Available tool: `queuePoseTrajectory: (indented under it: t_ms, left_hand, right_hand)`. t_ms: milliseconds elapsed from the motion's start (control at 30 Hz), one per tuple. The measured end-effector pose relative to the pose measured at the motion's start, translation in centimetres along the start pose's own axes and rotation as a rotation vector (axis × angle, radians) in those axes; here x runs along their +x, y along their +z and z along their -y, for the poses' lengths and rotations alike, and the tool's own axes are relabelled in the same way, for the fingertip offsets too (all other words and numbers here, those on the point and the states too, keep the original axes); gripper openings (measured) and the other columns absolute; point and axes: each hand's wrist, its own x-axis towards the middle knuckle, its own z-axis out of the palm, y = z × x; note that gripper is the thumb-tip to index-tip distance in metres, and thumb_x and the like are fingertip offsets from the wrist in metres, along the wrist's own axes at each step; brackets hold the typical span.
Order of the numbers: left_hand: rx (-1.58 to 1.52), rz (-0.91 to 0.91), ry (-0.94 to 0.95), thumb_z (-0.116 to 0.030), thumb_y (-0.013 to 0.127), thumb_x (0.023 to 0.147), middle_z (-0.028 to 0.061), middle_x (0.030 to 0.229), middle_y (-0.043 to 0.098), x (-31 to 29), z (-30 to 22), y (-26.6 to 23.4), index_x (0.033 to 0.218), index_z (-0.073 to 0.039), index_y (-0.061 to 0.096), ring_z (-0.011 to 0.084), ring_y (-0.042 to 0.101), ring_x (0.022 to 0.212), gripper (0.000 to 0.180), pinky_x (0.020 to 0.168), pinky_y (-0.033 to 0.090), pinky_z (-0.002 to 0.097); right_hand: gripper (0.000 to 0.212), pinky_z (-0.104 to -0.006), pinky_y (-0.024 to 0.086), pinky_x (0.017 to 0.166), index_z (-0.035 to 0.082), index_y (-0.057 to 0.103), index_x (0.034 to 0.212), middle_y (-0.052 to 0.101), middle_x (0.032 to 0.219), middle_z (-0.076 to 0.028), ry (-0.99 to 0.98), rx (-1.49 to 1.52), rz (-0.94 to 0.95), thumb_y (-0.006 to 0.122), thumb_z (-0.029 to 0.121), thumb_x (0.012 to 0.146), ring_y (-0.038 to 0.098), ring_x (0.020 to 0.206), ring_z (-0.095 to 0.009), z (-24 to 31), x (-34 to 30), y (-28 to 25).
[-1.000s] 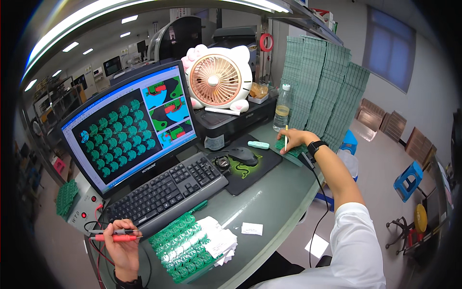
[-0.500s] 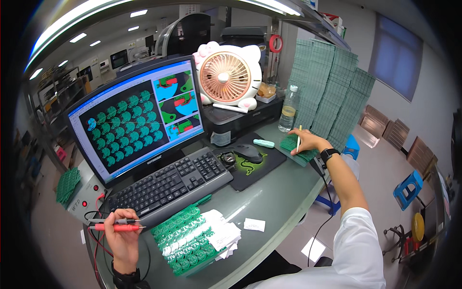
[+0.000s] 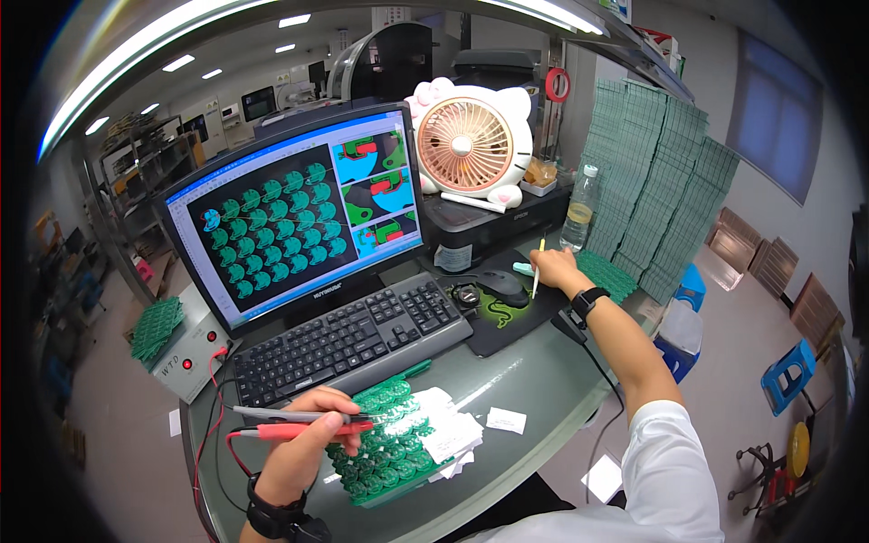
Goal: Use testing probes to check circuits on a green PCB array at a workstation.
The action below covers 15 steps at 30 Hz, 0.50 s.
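My left hand (image 3: pixel 312 434) is closed round two test probes, a red probe (image 3: pixel 281 432) and a grey probe (image 3: pixel 290 416). Their tips reach over the left side of the stacked green circuit board panels (image 3: pixel 385 471), which hold rows of rounded boards. White paper slips (image 3: pixel 448 430) lie on the panels' right side. Over the right edge of the mouse pad, my right hand (image 3: pixel 554 271) pinches a thin pale stick with a yellowish upper end (image 3: pixel 536 282). Behind the right wrist, more green panels (image 3: pixel 606 274) rest near the desk's right side.
A monitor (image 3: pixel 299 208) with board images stands behind the keyboard (image 3: pixel 348 335). The mouse (image 3: pixel 501 287) sits on its pad. A water bottle (image 3: pixel 579 213), a cat-shaped fan (image 3: pixel 471 145) and tall stacks of green panels (image 3: pixel 652 172) stand farther back. One loose slip (image 3: pixel 505 419) lies at right.
My right hand has left the green panels at the right and moved left with the stick. My left hand has brought the probes rightward over the nearer panels. The whole view has shifted.
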Motion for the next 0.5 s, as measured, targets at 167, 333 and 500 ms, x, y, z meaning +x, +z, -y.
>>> queuePoseTrajectory:
  t_ms: [167,333,500]
  left_hand:
    - [0.048,0.022,-0.119,-0.017,0.056,0.093,0.0092,0.101,0.056,0.5,0.5,0.1,0.102,0.003,0.061,0.0143,0.061,0.081,0.022,0.072,0.051,0.0272]
    - [0.079,0.048,-0.093,-0.019,0.056,0.094,0.0079,0.1,0.056,0.5,0.5,-0.1,0.102,0.002,0.061,0.012,0.059,0.079,0.023,0.068,0.05,0.0252]
    - [0.054,0.054,-0.112,-0.021,0.057,0.094,0.0051,0.092,0.057,0.7,0.6,-0.3,0.105,0.001,0.059,0.0078,0.055,0.072,0.024,0.062,0.047,0.0232]
  right_hand:
    - [0.01,-0.045,0.036,0.078,0.018,0.063,0.089,0.069,0.079,-0.009,-0.058,-0.046,-0.075,0.053,0.017,0.086,0.068,0.078,-0.03,-0.3,0.2,1.0]
    - [0.01,-0.0451,0.045,0.067,0.012,0.06,0.082,0.068,0.076,-0.01,-0.064,0.268,-0.224,0.067,0.017,0.077,0.066,0.074,-0.032,0.9,-2.0,-3.7]
    - [0.022,-0.0332,0.048,0.066,0.004,0.06,0.085,0.063,0.075,-0.006,-0.63,0.832,0.172,0.078,0.01,0.073,0.064,0.074,-0.018,7.7,-7.1,-5.9]
